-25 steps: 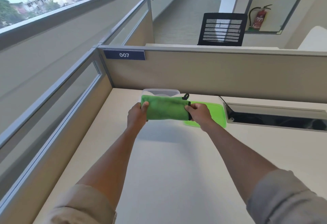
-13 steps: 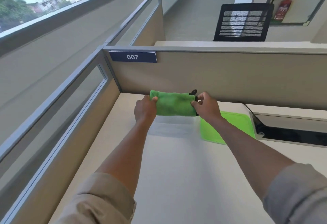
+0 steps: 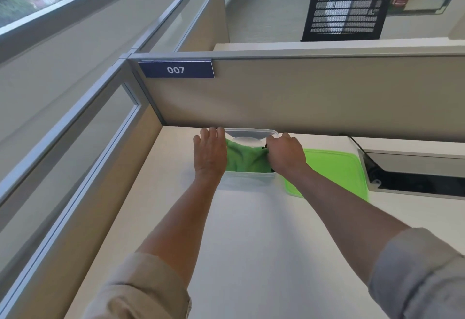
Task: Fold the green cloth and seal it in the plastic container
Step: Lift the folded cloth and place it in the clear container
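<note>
One green cloth, one clear plastic container, one green lid. The cloth lies bunched inside the container at the far end of the bench, close to the partition. My left hand rests flat on the container's left edge, fingers stretched out and gripping nothing. My right hand is curled tight on the cloth's right end, pressing it in. The lid lies flat just right of the container, partly hidden by my right forearm.

The cloth lies in the container, lid just right.
</note>
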The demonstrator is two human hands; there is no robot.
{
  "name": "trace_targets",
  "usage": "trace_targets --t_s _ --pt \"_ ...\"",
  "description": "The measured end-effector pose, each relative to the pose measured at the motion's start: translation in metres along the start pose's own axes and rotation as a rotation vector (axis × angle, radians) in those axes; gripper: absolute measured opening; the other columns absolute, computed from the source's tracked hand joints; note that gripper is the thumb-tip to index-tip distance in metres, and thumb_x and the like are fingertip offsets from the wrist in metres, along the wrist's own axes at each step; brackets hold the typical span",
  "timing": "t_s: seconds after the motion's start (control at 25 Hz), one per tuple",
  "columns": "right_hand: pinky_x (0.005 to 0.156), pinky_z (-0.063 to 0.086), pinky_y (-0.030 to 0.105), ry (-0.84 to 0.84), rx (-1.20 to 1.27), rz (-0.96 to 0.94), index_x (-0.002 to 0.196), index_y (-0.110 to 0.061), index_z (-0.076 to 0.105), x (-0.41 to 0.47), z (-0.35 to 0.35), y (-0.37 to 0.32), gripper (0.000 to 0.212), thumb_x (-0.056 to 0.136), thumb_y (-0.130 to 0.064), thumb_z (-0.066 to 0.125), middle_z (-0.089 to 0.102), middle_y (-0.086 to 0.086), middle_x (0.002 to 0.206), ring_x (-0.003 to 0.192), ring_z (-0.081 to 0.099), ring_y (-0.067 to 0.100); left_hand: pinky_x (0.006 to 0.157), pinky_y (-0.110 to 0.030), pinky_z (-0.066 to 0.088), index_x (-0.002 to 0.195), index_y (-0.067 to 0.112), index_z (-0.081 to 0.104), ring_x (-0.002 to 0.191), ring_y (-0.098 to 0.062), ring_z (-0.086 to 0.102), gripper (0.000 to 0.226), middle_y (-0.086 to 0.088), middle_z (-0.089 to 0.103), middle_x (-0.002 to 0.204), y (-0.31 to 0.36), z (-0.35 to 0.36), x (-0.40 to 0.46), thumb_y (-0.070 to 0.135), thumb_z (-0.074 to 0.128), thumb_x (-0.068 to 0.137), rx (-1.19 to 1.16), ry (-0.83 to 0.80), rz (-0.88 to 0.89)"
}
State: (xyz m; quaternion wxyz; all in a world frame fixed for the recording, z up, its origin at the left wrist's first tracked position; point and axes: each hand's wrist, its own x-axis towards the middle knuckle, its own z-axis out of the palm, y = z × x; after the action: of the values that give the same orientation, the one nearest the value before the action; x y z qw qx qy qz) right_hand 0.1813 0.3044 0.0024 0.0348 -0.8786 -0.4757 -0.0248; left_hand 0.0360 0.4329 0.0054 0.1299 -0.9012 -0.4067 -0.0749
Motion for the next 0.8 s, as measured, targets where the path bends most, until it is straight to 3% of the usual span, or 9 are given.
trace_targets --t_s 0.08,0.2,0.32,0.48,0.56,0.64,0.72,0.8 --pt "0.069 0.035 0.035 -0.004 -0.040 0.002 0.108 -0.009 0.061 0.002 -0.002 -0.003 0.030 0.080 0.000 0.055 0.063 0.017 0.099 0.095 0.056 0.034 0.060 -0.036 0.041 0.090 0.016 0.055 0.076 -0.026 0.054 0.020 -0.002 0.059 0.083 0.001 0.003 0.000 0.002 0.061 0.076 -0.171 0.060 0.164" --pt "0.077 0.042 0.037 0.009 -0.049 0.030 0.106 -0.007 0.062 0.003 -0.004 -0.006 0.029 0.080 0.002 0.053 0.065 0.016 0.100 0.099 0.055 0.034 0.058 -0.038 0.050 0.091 0.023 0.062 0.078 -0.023 0.058 0.011 0.005 0.063 0.089 0.003 0.004 -0.005 0.017 0.054 0.087 -0.527 -0.028 0.370" --pt "0.075 0.040 0.038 0.047 -0.012 0.037 0.099 -0.008 0.062 0.002 0.002 -0.002 0.028 0.076 0.004 0.051 0.067 0.015 0.091 0.098 0.052 0.035 0.071 -0.036 0.054 0.101 0.030 0.070 0.092 -0.018 0.062 0.021 0.007 0.069 0.102 0.001 0.011 -0.007 0.033 0.052 0.091 -0.555 -0.105 0.423" --pt "0.064 0.039 0.036 0.231 0.045 -0.088 0.076 -0.014 0.060 0.000 0.006 -0.003 0.015 0.072 0.000 0.062 0.064 0.007 0.071 0.079 0.052 0.032 0.081 -0.038 0.055 0.114 0.028 0.071 0.104 -0.022 0.063 0.032 0.001 0.070 0.116 0.002 0.019 -0.003 0.038 0.051 0.090 -0.462 -0.147 0.361" --pt "0.064 0.044 0.036 0.131 0.216 -0.233 0.082 -0.015 0.062 -0.002 0.006 -0.009 0.016 0.079 -0.001 0.055 0.064 0.006 0.080 0.082 0.055 0.031 0.077 -0.037 0.054 0.107 0.025 0.073 0.100 -0.025 0.063 0.034 -0.001 0.071 0.111 0.007 0.019 -0.001 0.036 0.046 0.089 -0.406 -0.161 0.328" --pt "0.072 0.050 0.037 -0.105 0.357 -0.272 0.099 -0.018 0.068 -0.002 0.005 -0.014 0.033 0.081 0.001 0.047 0.065 0.004 0.101 0.097 0.058 0.027 0.077 -0.036 0.052 0.105 0.023 0.072 0.099 -0.026 0.062 0.040 -0.001 0.071 0.109 0.011 0.019 -0.002 0.036 0.038 0.089 -0.355 -0.182 0.311" --pt "0.082 0.049 0.036 -0.201 0.388 -0.239 0.112 -0.020 0.067 0.002 0.006 -0.014 0.046 0.080 0.004 0.045 0.063 0.001 0.115 0.109 0.056 0.024 0.087 -0.039 0.048 0.117 0.023 0.067 0.109 -0.028 0.060 0.044 -0.003 0.068 0.120 0.010 0.021 -0.004 0.037 0.033 0.094 -0.315 -0.222 0.304" --pt "0.079 0.049 0.036 -0.280 0.305 -0.211 0.118 -0.021 0.063 0.005 0.006 -0.016 0.049 0.079 0.003 0.043 0.063 0.002 0.116 0.110 0.057 0.026 0.105 -0.044 0.037 0.137 0.024 0.054 0.129 -0.030 0.048 0.047 -0.006 0.055 0.141 0.009 0.023 -0.005 0.038 0.028 0.100 -0.230 -0.333 0.303"
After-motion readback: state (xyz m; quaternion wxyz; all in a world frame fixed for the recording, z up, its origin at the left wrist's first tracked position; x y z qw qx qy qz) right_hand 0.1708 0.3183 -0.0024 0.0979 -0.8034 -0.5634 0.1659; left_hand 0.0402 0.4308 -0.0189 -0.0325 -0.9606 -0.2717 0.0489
